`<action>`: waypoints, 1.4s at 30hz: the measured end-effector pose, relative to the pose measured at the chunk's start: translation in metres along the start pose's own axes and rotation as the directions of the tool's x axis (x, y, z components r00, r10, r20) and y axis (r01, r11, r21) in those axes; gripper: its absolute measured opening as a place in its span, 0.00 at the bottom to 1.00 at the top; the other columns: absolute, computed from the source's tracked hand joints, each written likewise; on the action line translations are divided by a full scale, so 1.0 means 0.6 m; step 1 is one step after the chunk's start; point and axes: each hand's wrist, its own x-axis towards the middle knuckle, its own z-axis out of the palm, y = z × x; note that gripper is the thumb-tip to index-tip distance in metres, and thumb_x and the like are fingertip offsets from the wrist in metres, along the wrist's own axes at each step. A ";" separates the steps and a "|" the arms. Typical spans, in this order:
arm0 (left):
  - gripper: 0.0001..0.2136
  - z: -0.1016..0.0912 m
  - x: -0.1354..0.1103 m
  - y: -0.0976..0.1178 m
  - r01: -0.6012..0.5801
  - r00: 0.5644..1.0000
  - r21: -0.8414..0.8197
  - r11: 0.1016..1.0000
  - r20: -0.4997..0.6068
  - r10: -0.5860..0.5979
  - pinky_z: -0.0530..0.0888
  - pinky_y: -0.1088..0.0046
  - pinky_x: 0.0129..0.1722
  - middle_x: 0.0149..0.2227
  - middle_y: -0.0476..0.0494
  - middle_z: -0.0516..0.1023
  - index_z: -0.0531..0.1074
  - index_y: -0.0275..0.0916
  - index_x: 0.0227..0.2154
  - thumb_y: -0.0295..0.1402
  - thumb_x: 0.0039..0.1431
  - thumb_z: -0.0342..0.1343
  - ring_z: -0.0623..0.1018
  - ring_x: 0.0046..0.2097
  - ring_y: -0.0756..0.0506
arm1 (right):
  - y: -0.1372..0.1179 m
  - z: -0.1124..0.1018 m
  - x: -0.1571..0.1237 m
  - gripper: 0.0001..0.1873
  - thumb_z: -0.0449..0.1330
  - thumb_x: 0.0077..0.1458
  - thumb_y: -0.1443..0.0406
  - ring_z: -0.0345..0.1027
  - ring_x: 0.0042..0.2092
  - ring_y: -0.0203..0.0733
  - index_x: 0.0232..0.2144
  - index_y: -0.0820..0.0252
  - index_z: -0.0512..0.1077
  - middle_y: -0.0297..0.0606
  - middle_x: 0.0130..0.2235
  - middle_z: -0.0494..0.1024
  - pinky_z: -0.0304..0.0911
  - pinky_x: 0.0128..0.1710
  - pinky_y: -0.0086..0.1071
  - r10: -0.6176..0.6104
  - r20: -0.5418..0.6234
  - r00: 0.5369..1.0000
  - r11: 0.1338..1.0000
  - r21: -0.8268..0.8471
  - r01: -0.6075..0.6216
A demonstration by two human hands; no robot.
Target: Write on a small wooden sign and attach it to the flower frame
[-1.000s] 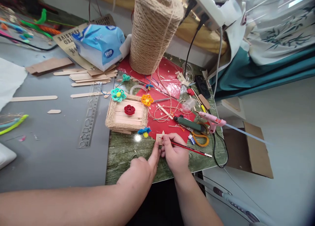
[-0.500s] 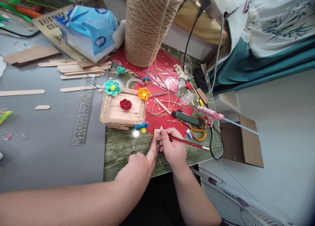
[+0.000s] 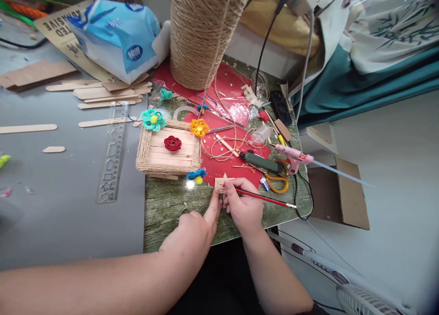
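My right hand [image 3: 245, 205] is closed around a red pencil [image 3: 267, 197], its tip resting on a small pale wooden piece [image 3: 220, 181] at the table's front. My left hand [image 3: 202, 223] holds that piece down with its outstretched index finger, the other fingers curled and partly hidden. Behind the hands stands a box-like frame [image 3: 144, 159] of craft sticks edged with twine. A dark red rose [image 3: 173, 143] is in its middle. On its corners are a turquoise flower [image 3: 153, 120], an orange flower [image 3: 199, 128] and a blue flower [image 3: 196, 175].
A pink glue gun [image 3: 295, 157], a green-handled tool [image 3: 262, 162], orange scissors [image 3: 279, 184] and an eraser [image 3: 265, 184] lie to the right. A tall twine spool [image 3: 206, 36] stands behind. A clear ruler [image 3: 111, 159] and craft sticks [image 3: 103, 94] lie left, near a blue-white packet [image 3: 116, 40].
The view has shifted slightly. My right hand and the pencil have moved a little to the right, while my left finger stays on the wooden piece.
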 end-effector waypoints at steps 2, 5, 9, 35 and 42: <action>0.37 0.001 0.000 0.001 0.003 1.000 -0.002 1.000 -0.013 -0.003 0.72 0.72 0.19 0.73 0.15 0.44 0.57 0.36 0.71 0.24 0.58 0.58 0.77 0.26 0.49 | 0.000 0.000 0.002 0.12 0.65 0.64 0.55 0.64 0.18 0.32 0.34 0.56 0.75 0.29 0.23 0.75 0.63 0.17 0.26 0.004 -0.002 1.000 0.999 -0.036 -0.004; 0.36 0.001 0.000 0.001 -0.007 1.000 0.021 1.000 -0.018 0.007 0.72 0.73 0.19 0.73 0.14 0.44 0.57 0.34 0.71 0.25 0.60 0.57 0.77 0.25 0.50 | 0.001 0.000 0.003 0.12 0.64 0.64 0.54 0.67 0.20 0.35 0.35 0.56 0.76 0.31 0.25 0.77 0.65 0.19 0.27 -0.006 -0.006 1.000 0.996 -0.088 0.005; 0.36 -0.002 0.000 0.000 -0.018 1.000 0.035 0.999 -0.012 0.019 0.71 0.73 0.18 0.73 0.14 0.44 0.58 0.35 0.71 0.27 0.60 0.57 0.76 0.25 0.51 | 0.001 -0.001 0.002 0.13 0.63 0.65 0.53 0.70 0.22 0.38 0.35 0.55 0.76 0.32 0.24 0.77 0.66 0.20 0.29 0.010 -0.006 1.000 0.992 -0.125 -0.011; 0.36 -0.001 -0.001 0.001 0.009 1.000 -0.021 1.000 -0.022 -0.010 0.71 0.74 0.19 0.74 0.17 0.43 0.58 0.36 0.71 0.26 0.59 0.58 0.76 0.26 0.51 | 0.002 0.002 0.001 0.13 0.63 0.65 0.53 0.73 0.27 0.40 0.35 0.55 0.76 0.36 0.31 0.81 0.73 0.27 0.32 -0.014 -0.022 1.000 0.988 -0.155 0.010; 0.36 0.003 -0.001 0.003 0.007 1.000 -0.006 1.000 -0.018 -0.007 0.71 0.73 0.19 0.73 0.16 0.44 0.58 0.36 0.71 0.27 0.60 0.57 0.76 0.26 0.51 | 0.003 0.002 0.001 0.12 0.63 0.65 0.54 0.73 0.26 0.39 0.35 0.55 0.76 0.36 0.31 0.81 0.73 0.26 0.32 -0.005 -0.015 1.000 0.990 -0.138 0.003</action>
